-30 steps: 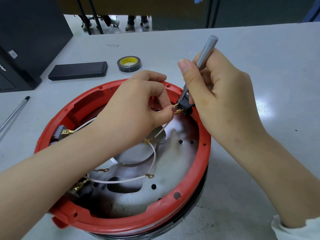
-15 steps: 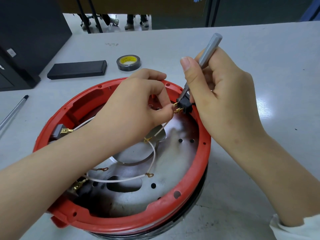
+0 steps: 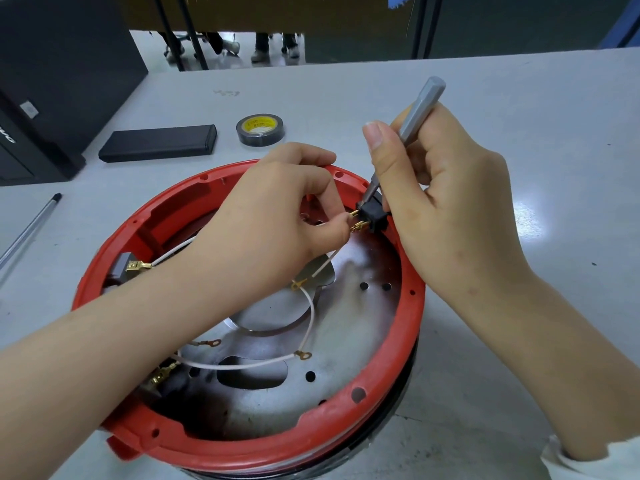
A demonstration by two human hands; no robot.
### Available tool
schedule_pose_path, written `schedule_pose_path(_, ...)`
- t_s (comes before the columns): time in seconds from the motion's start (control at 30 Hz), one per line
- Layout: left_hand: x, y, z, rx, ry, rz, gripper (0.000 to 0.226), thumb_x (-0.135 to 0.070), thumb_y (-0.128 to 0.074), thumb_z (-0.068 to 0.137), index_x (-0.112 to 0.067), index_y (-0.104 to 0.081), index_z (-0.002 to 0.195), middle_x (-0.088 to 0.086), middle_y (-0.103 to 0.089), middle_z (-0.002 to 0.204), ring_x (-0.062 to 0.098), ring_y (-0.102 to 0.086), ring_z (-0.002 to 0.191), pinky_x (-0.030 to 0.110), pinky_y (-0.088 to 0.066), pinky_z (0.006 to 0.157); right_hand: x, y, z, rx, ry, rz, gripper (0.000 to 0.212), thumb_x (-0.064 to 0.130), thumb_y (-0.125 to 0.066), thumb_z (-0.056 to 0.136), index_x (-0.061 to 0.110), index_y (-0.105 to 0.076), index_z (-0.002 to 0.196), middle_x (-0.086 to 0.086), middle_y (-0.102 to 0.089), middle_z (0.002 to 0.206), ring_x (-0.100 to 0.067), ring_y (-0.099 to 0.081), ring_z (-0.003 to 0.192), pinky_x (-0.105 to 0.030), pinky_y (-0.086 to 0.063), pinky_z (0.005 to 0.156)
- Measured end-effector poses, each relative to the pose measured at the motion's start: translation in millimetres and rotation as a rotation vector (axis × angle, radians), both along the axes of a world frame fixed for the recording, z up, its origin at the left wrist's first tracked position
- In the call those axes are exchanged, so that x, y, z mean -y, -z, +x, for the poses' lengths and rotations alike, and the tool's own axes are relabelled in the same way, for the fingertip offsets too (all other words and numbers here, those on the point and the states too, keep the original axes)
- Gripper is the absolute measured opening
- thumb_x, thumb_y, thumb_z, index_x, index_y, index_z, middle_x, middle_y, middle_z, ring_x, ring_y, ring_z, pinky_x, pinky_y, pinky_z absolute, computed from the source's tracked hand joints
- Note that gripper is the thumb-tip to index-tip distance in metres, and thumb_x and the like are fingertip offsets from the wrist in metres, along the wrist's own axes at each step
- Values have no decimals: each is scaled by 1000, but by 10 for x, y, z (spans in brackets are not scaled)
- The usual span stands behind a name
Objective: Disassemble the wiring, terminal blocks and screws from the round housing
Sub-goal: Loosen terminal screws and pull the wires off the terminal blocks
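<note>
The round housing with a red rim (image 3: 388, 386) and a metal plate inside sits on the table before me. A black terminal block (image 3: 373, 216) stands at its far right rim with brass connectors (image 3: 356, 221) sticking out to the left. My left hand (image 3: 273, 220) pinches those connectors. My right hand (image 3: 440, 202) grips a grey screwdriver (image 3: 419, 109), its tip down on the block. White wires (image 3: 242, 364) with ring lugs lie across the plate. A second block (image 3: 121, 268) sits at the left rim, with further brass connectors (image 3: 162, 374) low on the left.
A roll of black tape (image 3: 260, 129) and a flat black case (image 3: 157, 143) lie beyond the housing. A pen (image 3: 29, 228) rests at the left edge. A black box (image 3: 52, 81) stands at the far left. People's feet show past the table.
Both hands keep their grips. The screwdriver handle has tilted slightly to the right and the view has shifted a little; the housing and wires have not moved.
</note>
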State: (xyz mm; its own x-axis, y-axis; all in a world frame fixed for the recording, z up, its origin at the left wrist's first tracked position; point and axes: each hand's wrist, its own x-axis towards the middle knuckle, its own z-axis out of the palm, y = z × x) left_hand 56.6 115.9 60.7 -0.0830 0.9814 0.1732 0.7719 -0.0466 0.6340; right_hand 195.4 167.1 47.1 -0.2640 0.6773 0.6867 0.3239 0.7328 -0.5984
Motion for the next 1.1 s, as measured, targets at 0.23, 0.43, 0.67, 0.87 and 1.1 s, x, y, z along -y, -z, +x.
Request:
schedule_pose_path(0.23, 1, 2, 10, 13, -1, 5, 20, -18, -69, 78, -23, -61, 61, -11, -50, 131, -8, -56, 94, 22, -45, 90, 3, 5, -6, 14, 0, 7, 18, 31, -48, 99, 22, -47, 84, 2, -56, 58, -17, -56, 60, -21, -40, 51)
schedule_pose_path(0.43, 0, 4, 11, 29, 3, -2, 20, -14, -69, 79, -20, -62, 61, -10, -49, 130, -11, -56, 92, 22, -45, 90, 6, 6, -10, 5, 8, -45, 22, 34, -47, 99, 18, -50, 83, 1, -57, 58, -16, -57, 60, -23, -41, 52)
schedule_pose_path(0.67, -2, 31, -1, -7, 10, 5, 16, -15, -69, 81, -21, -64, 66, -10, -49, 130, -12, -52, 92, 7, -41, 84, 5, 23, -14, -60, 1, -150, 25, 32, -47, 100, 21, -49, 78, 1, -55, 57, -11, -55, 57, -16, -40, 49)
schedule_pose_path(0.87, 8, 29, 9, -51, 23, -2, 13, -20, -65, 82, -25, -67, 71, -9, -47, 135, -5, -49, 105, 4, -35, 87, -6, 73, -22, -70, 6, -244, 33, 36, -46, 100, 14, -53, 76, -4, -56, 57, -17, -54, 52, -28, -42, 49)
schedule_pose_path(1.1, -5, 16, 4, -54, 28, -19, 17, -19, -65, 83, -25, -65, 67, -11, -45, 136, -7, -49, 97, 6, -36, 87, 14, 56, -16, -86, 19, -50, 21, 28, -45, 101, 17, -48, 82, 2, -57, 58, -15, -57, 60, -19, -42, 50)
